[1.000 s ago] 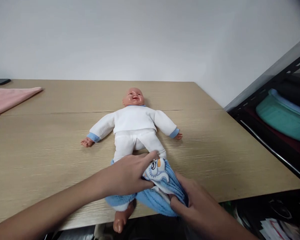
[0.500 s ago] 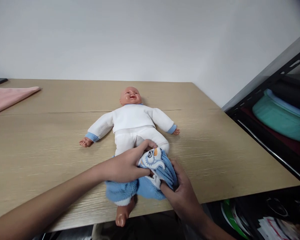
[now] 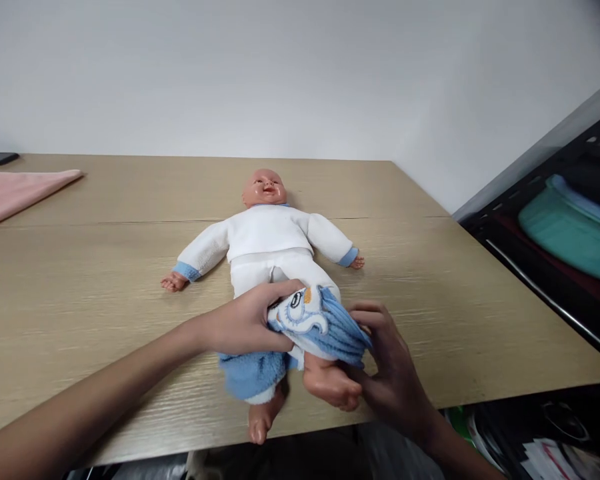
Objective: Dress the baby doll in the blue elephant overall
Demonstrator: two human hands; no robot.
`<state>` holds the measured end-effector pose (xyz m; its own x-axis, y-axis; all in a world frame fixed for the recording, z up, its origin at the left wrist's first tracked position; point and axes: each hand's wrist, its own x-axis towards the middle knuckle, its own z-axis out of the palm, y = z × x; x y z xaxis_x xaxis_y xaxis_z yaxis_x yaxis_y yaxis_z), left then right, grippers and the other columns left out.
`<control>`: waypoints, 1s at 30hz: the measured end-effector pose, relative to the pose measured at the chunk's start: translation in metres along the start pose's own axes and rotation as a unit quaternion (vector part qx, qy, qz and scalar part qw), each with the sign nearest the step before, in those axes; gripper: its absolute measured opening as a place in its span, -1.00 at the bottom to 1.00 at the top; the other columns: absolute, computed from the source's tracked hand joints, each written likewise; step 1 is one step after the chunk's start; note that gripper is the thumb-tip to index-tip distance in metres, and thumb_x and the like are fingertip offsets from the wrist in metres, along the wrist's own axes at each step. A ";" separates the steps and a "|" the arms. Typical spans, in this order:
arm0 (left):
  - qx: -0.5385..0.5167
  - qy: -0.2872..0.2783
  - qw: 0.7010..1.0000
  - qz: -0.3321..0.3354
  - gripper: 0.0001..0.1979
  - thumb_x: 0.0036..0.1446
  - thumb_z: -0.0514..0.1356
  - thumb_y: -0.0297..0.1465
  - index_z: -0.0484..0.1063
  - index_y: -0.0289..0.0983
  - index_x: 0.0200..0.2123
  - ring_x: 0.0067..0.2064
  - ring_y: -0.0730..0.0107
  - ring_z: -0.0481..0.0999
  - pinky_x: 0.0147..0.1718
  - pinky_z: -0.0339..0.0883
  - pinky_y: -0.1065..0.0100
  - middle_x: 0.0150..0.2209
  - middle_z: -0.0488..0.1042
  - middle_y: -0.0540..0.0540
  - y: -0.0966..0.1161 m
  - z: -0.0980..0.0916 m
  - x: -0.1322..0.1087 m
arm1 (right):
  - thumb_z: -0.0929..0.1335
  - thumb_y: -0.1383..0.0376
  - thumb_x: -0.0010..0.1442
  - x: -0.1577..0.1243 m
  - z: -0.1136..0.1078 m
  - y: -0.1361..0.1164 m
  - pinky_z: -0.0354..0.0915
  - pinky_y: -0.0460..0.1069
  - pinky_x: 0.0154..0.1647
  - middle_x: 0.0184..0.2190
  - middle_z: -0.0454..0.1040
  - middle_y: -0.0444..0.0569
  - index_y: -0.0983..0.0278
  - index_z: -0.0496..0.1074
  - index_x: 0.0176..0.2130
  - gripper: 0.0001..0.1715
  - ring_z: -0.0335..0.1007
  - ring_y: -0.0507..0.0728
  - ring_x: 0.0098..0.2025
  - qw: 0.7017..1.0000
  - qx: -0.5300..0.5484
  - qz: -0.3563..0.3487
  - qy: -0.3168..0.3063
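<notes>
Near the table (image 3: pixel 80 320) front edge, both hands, left (image 3: pixel 245 323) and right (image 3: pixel 390 373), grip the doll's (image 3: pixel 267 233) blue trousers (image 3: pixel 325 323).

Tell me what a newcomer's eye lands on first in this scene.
First, the baby doll in white clothes, lying face up in the middle of the wooden table. Next, at the table's near edge, the left hand and right hand gripping the blue fleece pants bunched around the doll's legs, with both bare feet poking out. A pink cloth lies at the far left, and a teal basin sits on the shelf at right.
</notes>
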<state>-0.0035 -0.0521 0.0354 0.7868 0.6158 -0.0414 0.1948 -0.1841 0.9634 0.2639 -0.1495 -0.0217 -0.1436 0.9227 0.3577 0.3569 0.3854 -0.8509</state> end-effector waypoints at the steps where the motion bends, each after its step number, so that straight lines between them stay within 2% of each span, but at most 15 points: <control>1: 0.007 -0.001 1.000 -0.003 -0.62 0.13 0.37 -0.45 0.55 -0.23 0.05 0.02 0.14 0.55 0.01 0.48 0.23 -0.07 0.57 -0.05 0.000 -0.001 0.000 | 0.52 0.37 0.26 0.005 -0.006 0.002 0.47 0.07 0.11 0.10 0.50 0.04 0.12 0.47 0.07 -0.58 0.51 0.26 0.14 1.000 0.014 0.021 -0.017; 3: 0.013 -0.014 1.000 -0.016 -0.65 0.21 0.36 -0.41 0.57 -0.22 0.08 0.01 0.13 0.57 0.01 0.48 0.22 -0.08 0.59 -0.05 -0.002 -0.003 0.000 | 0.54 0.24 0.31 0.016 -0.019 0.006 0.46 0.11 0.15 0.08 0.55 0.03 0.14 0.49 0.06 -0.65 0.53 0.27 0.15 0.986 0.083 0.106 -0.098; 6: 0.019 -0.040 0.999 -0.026 -0.68 0.30 0.39 -0.30 0.58 -0.22 0.09 0.03 0.12 0.59 0.04 0.48 0.21 -0.02 0.62 -0.08 0.000 -0.003 0.002 | 0.58 0.10 0.31 0.035 -0.034 0.011 0.47 0.10 0.04 -0.06 0.61 -0.04 0.16 0.48 0.04 -0.58 0.58 0.23 0.02 0.926 0.186 0.236 -0.227; 8: 0.040 -0.033 0.998 -0.034 -0.61 0.27 0.45 -0.20 0.56 -0.22 0.09 0.04 0.10 0.59 0.03 0.48 0.21 0.02 0.62 -0.08 0.004 -0.001 0.004 | 0.63 0.07 0.23 0.048 -0.041 0.014 0.45 0.09 0.01 -0.08 0.60 -0.05 0.17 0.47 0.03 -0.48 0.57 0.23 0.00 0.908 0.203 0.249 -0.270; 10: 0.077 -0.011 0.996 -0.051 -0.46 0.21 0.51 -0.08 0.52 -0.21 0.13 0.02 0.07 0.60 -0.02 0.48 0.21 0.01 0.62 -0.08 0.012 0.001 0.002 | 0.66 0.05 0.14 0.059 -0.045 0.016 0.44 0.09 0.02 -0.06 0.57 -0.06 0.16 0.46 0.07 -0.36 0.54 0.23 0.01 0.906 0.196 0.226 -0.298; 12: 0.123 0.012 0.990 -0.071 -0.35 0.18 0.51 0.03 0.50 -0.19 0.17 -0.01 0.05 0.60 -0.07 0.47 0.20 -0.01 0.62 -0.07 0.019 0.004 -0.005 | 0.65 0.00 0.15 0.068 -0.045 0.018 0.42 0.06 0.02 -0.06 0.52 -0.09 0.16 0.47 0.08 -0.35 0.50 0.20 -0.01 0.910 0.178 0.197 -0.319; 14: 0.157 0.042 0.983 -0.081 -0.38 0.24 0.45 0.09 0.49 -0.14 0.19 0.03 0.02 0.59 -0.02 0.47 0.17 0.03 0.61 -0.08 0.023 0.008 -0.018 | 0.57 -0.04 0.29 0.075 -0.042 0.020 0.37 0.01 -0.04 -0.14 0.45 -0.12 0.18 0.51 0.00 -0.52 0.43 0.13 -0.10 0.927 0.152 0.154 -0.307; 17: 0.177 0.113 0.974 -0.084 -0.49 0.39 0.33 0.04 0.45 -0.07 0.25 0.14 0.02 0.58 0.09 0.48 0.16 0.17 0.59 -0.10 0.016 0.013 -0.045 | 0.42 -0.01 0.50 0.084 -0.032 0.026 0.31 -0.03 -0.12 -0.23 0.40 -0.14 0.22 0.52 -0.12 -0.65 0.35 0.08 -0.20 0.964 0.112 0.093 -0.222; 20: 0.195 0.199 0.956 -0.091 -0.48 0.42 0.34 -0.04 0.37 0.00 0.32 0.23 0.02 0.55 0.15 0.46 0.17 0.23 0.57 -0.07 0.000 0.016 -0.070 | 0.38 0.03 0.53 0.095 -0.017 0.032 0.31 -0.02 -0.07 -0.24 0.45 -0.13 0.21 0.53 -0.10 -0.69 0.36 0.11 -0.17 0.986 0.083 0.071 -0.129; 22: 0.207 0.241 0.944 -0.094 -0.52 0.39 0.37 -0.05 0.41 -0.01 0.27 0.20 0.03 0.56 0.15 0.46 0.17 0.18 0.59 -0.06 -0.010 0.015 -0.081 | 0.36 0.03 0.53 0.103 -0.008 0.033 0.32 -0.01 -0.04 -0.25 0.45 -0.13 0.21 0.52 -0.10 -0.68 0.37 0.12 -0.16 0.990 0.065 0.066 -0.102; 24: 0.202 0.246 0.941 -0.110 -0.63 0.37 0.37 -0.04 0.50 -0.06 0.11 0.04 0.10 0.59 0.04 0.48 0.20 0.01 0.63 -0.04 -0.016 0.013 -0.090 | 0.33 0.01 0.54 0.113 -0.002 0.031 0.33 0.00 -0.01 -0.24 0.45 -0.12 0.21 0.49 -0.11 -0.65 0.38 0.13 -0.16 0.990 0.053 0.072 -0.113; 26: 0.178 0.223 0.949 -0.136 -0.70 0.41 0.32 -0.02 0.52 -0.10 -0.05 -0.08 0.16 0.57 -0.06 0.48 0.24 -0.13 0.59 -0.02 -0.019 0.010 -0.096 | 0.37 0.00 0.51 0.121 0.001 0.028 0.34 0.01 0.03 -0.21 0.46 -0.12 0.22 0.49 -0.08 -0.65 0.40 0.13 -0.14 0.985 0.043 0.075 -0.152; 28: 0.152 0.224 0.953 -0.137 -0.73 0.47 0.26 -0.04 0.52 -0.10 -0.07 0.05 0.12 0.56 0.05 0.48 0.22 -0.05 0.58 -0.05 -0.022 0.005 -0.100 | 0.45 0.00 0.43 0.128 0.003 0.025 0.33 0.01 0.04 -0.18 0.46 -0.11 0.22 0.49 -0.07 -0.65 0.40 0.14 -0.11 0.980 0.031 0.054 -0.191; 30: 0.139 0.262 0.949 -0.109 -0.77 0.52 0.20 -0.08 0.50 -0.07 0.03 0.35 0.06 0.42 0.34 0.33 0.11 0.22 0.51 -0.10 -0.027 -0.001 -0.101 | 0.46 0.01 0.42 0.132 0.006 0.024 0.33 0.00 0.01 -0.19 0.43 -0.11 0.21 0.47 -0.09 -0.67 0.39 0.13 -0.12 0.981 0.029 0.030 -0.189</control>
<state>-0.0881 -0.1088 0.0140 0.3262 0.9450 -0.0237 0.5238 -0.1599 0.8367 0.2484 -0.0179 0.0026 -0.4595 0.8758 0.1480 0.3232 0.3201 -0.8906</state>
